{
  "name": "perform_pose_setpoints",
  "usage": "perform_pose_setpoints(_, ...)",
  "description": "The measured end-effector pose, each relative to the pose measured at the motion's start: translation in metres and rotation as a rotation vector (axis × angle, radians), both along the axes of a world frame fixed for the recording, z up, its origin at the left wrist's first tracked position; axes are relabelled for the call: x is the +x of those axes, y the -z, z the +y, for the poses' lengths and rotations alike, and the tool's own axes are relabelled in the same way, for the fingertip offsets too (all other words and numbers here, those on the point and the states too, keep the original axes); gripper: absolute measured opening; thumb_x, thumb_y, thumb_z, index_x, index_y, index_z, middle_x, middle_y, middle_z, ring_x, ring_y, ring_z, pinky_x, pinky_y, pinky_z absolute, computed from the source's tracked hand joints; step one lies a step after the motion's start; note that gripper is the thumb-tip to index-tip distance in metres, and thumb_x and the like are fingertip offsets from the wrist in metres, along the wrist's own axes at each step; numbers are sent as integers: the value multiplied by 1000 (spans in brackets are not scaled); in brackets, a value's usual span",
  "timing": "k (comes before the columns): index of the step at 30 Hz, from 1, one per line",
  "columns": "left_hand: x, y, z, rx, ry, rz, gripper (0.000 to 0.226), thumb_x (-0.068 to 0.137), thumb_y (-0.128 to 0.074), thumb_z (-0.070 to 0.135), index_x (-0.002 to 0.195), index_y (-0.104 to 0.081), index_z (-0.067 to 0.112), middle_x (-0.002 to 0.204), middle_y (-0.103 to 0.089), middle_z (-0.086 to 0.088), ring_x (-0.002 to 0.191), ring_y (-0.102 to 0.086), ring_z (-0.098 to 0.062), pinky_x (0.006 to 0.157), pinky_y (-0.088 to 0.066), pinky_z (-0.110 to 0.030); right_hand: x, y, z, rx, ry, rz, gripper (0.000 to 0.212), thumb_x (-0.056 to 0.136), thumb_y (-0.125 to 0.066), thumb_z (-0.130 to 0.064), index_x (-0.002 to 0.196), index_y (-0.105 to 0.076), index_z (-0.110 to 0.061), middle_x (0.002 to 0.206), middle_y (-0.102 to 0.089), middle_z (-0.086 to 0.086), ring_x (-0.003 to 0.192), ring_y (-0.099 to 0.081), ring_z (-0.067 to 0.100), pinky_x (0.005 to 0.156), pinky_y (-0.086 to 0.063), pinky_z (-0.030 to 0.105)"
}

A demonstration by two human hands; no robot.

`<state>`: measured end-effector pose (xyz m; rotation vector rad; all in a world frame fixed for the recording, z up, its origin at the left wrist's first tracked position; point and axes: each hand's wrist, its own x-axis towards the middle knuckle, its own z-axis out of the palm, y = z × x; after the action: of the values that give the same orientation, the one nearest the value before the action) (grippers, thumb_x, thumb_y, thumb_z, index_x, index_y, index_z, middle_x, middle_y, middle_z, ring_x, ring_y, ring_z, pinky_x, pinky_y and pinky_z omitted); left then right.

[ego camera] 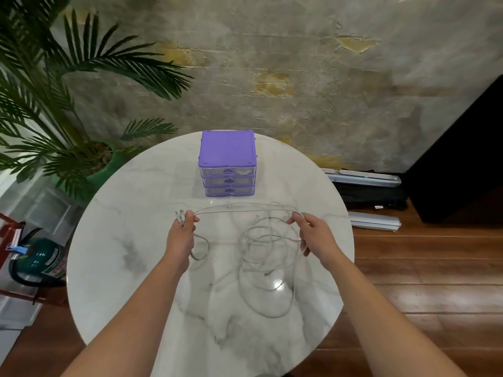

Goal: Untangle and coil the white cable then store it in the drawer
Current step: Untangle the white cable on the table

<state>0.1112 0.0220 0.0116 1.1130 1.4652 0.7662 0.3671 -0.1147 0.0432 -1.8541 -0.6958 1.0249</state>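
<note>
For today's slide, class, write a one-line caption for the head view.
Both hands, left hand and right hand, stretch a tangled white cable before a closed purple drawer unit.

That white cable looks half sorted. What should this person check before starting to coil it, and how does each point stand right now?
1. Left hand holds the plug ends of the white cable: ok.
2. Right hand pinches the stretched strand: ok.
3. Loops on the table untangled: not ok, they overlap.
4. Drawer unit within reach: ok.
5. A drawer open to receive it: not ok, all three shut.
6. Room in a drawer: cannot tell.
</note>
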Motion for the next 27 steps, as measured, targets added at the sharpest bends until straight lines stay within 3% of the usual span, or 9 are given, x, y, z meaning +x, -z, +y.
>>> perform_pose_setpoints(4, 0, 2, 3, -2, -1, 4, 32, 102, -39, 41, 80, -54, 22, 73, -41, 2, 61, -35, -13, 54, -28, -29, 6, -3, 1, -55, 33, -32, 40, 92, -60, -46, 94, -72, -8, 53, -39, 4, 38, -34, 14, 38, -31, 21)
perform_pose_setpoints(8, 1, 6, 1, -18, 12, 2, 32, 102, -39, 41, 81, -54, 23, 73, -41, 1, 60, -35, -13, 54, -28, -28, 4, -1, -10, -422, -7, 19, 75, 80, -50, -76, 66, -61, -3, 56, -61, 8, 50, -61, 21, 52, -50, 26)
perform_pose_setpoints(11, 2, 8, -2, -34, 23, -14, 32, 102, -39, 41, 82, -54, 22, 73, -39, 1, 58, -32, -13, 53, -27, -27, 2, 4, -17, -558, -61, 29, 79, 79, -40, -81, 75, -54, -3, 62, -59, 11, 58, -68, 26, 56, -57, 31)
perform_pose_setpoints(13, 2, 8, -3, -43, 6, -41, 32, 103, -39, 42, 82, -54, 22, 72, -38, 2, 55, -28, -13, 52, -26, -26, 5, 7, -21, -567, -114, 9, 67, 87, -49, -68, 96, -52, -2, 73, -55, 12, 57, -62, 23, 50, -54, 30)
perform_pose_setpoints(15, 0, 7, -4, -48, -18, -66, 32, 103, -38, 42, 82, -53, 22, 72, -37, 2, 54, -27, -13, 51, -25, -26, 9, 9, -23, -500, -164, 24, 34, 95, -58, -30, 110, -48, -1, 83, -51, 11, 57, -54, 19, 52, -52, 29)
perform_pose_setpoints(17, -2, 7, -4, -54, -25, -68, 32, 103, -38, 42, 82, -53, 22, 71, -37, 2, 53, -26, -13, 50, -25, -26, 11, 13, -25, -460, -154, 72, 15, 95, -50, -3, 110, -50, -3, 87, -51, 13, 56, -53, 19, 58, -54, 29)
perform_pose_setpoints(19, -5, 8, -4, -66, -35, -70, 33, 103, -38, 42, 82, -53, 22, 72, -37, 2, 53, -26, -13, 50, -25, -26, 9, 19, -29, -434, -112, 79, 12, 95, -46, 2, 97, -55, -5, 78, -52, 14, 56, -53, 20, 55, -55, 27)
perform_pose_setpoints(22, -7, 10, -5, -88, -50, -82, 33, 102, -38, 44, 82, -53, 22, 73, -37, 2, 53, -26, -13, 50, -25, -26, 3, 30, -38, -376, -9, 112, 23, 98, -52, -13, 80, -61, -2, 73, -59, 15, 55, -56, 21, 65, -52, 34)
perform_pose_setpoints(27, -12, 13, -7, -114, -84, -109, 33, 102, -39, 44, 83, -53, 22, 71, -35, 3, 48, -25, -11, 49, -24, -25, 2, 29, -53, -427, -22, 146, 48, 94, -54, -51, 96, -66, -6, 76, -68, 11, 65, -68, 24, 58, -53, 30)
